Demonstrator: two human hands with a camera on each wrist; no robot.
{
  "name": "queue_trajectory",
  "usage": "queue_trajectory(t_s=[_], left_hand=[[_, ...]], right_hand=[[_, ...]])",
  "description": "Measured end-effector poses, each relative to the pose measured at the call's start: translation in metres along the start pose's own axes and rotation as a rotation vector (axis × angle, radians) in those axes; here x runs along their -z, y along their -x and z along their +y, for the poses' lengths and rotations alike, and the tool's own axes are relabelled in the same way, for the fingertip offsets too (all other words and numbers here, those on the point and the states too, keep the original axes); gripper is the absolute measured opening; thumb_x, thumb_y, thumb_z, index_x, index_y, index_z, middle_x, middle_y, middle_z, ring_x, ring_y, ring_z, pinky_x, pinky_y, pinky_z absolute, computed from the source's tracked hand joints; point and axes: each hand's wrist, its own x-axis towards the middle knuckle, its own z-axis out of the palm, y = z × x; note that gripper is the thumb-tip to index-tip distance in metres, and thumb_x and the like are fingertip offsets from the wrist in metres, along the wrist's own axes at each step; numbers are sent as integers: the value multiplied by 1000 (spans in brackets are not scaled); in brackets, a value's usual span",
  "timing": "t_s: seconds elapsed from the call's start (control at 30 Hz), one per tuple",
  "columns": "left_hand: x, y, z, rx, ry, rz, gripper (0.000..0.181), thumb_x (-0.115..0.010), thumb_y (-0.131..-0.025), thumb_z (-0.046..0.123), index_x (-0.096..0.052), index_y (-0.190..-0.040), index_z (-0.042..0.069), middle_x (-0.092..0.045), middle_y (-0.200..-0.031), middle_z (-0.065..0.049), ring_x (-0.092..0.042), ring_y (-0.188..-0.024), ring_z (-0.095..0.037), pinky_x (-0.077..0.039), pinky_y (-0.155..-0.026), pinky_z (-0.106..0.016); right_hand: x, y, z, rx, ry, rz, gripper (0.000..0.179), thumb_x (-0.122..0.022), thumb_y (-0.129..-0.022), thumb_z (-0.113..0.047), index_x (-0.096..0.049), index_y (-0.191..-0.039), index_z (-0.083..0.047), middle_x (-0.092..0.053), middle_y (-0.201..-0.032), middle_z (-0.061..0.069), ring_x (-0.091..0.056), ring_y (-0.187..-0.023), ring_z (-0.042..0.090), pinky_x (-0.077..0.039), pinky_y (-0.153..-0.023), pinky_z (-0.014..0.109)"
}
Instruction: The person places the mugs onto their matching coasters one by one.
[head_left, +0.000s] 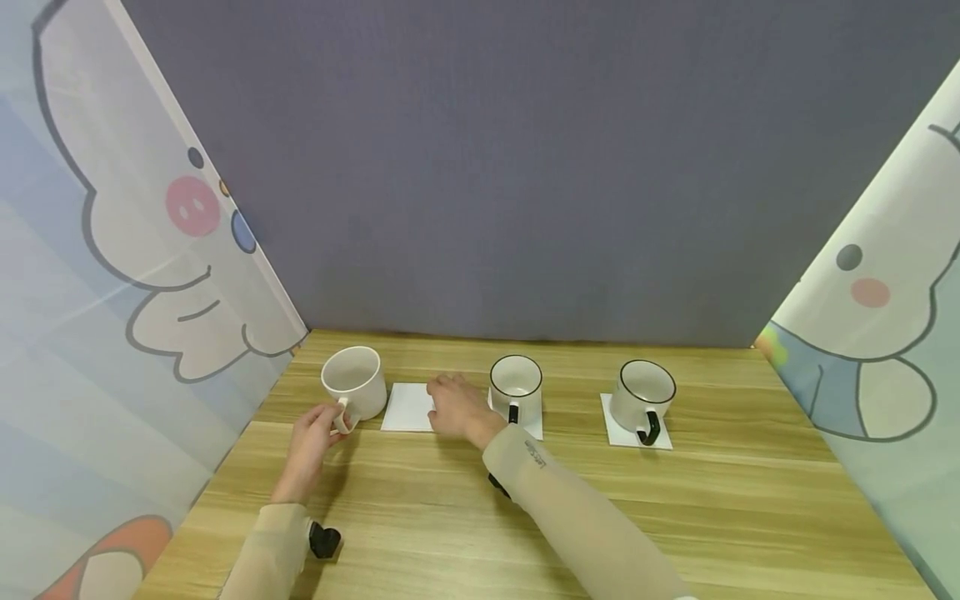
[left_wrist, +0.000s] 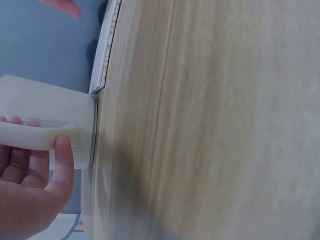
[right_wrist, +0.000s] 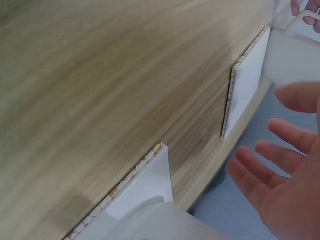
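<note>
At the left of the table stands a plain white mug (head_left: 352, 375). My left hand (head_left: 311, 437) grips its handle (left_wrist: 30, 136), with the thumb on the handle's near end in the left wrist view. To the mug's right lies a flat white square pad (head_left: 407, 407), close to its base. Over that pad's right part reaches my right hand (head_left: 457, 404), holding nothing. Its fingers (right_wrist: 285, 155) are spread and relaxed in the right wrist view. Right of this hand, a white mug with a black rim (head_left: 517, 379) sits on another white pad (head_left: 536, 427).
A second black-rimmed mug (head_left: 643, 396) stands on a white pad (head_left: 615, 433) farther right, its black handle toward me. Behind the wooden table (head_left: 750, 483) rises a dark grey panel (head_left: 480, 167). Cartoon-printed curtains (head_left: 90, 350) hang at both sides.
</note>
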Motion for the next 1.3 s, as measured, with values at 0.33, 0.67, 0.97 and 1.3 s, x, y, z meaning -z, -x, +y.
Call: queue_trajectory(t_s=[0.33, 0.67, 0.97, 1.3], left_hand=[[0, -1, -1, 4, 6, 7, 30, -50, -106, 17, -63, -86, -1, -62, -85, -6, -59, -89, -17, -56, -80, -29], [-1, -2, -2, 0, -15, 3, 32, -50, -106, 20, -62, -87, -3, -61, -83, -3, -60, -89, -16, -56, -79, -28], [0, -1, -1, -12, -23, 13, 32, -50, -106, 19, -62, -88, -5, -62, -83, -5, -60, -87, -16, -56, -79, -29], [-1, 0, 0, -2, -28, 8, 30, -49, -106, 19, -63, -89, -2, -63, -88, -9, -60, -91, -19, -56, -80, -30]], right_hand=[[-8, -1, 4, -12, 31, -67, 44, -66, -96, -30, -60, -136, -14, -54, -147, 6, -51, -134, 27, -45, -108, 41], [-17, 0, 6, 1, 29, -51, 30, -64, -95, -25, -63, -123, -14, -58, -140, 5, -54, -127, 26, -49, -102, 39], [-24, 1, 7, -25, -5, -41, 24, -61, -97, -26, -63, -118, -16, -54, -146, 2, -50, -123, 22, -46, -103, 42], [-29, 1, 9, -55, -53, -27, 24, -64, -95, -28, -63, -117, -18, -57, -142, -2, -50, -113, 18, -45, -99, 39]])
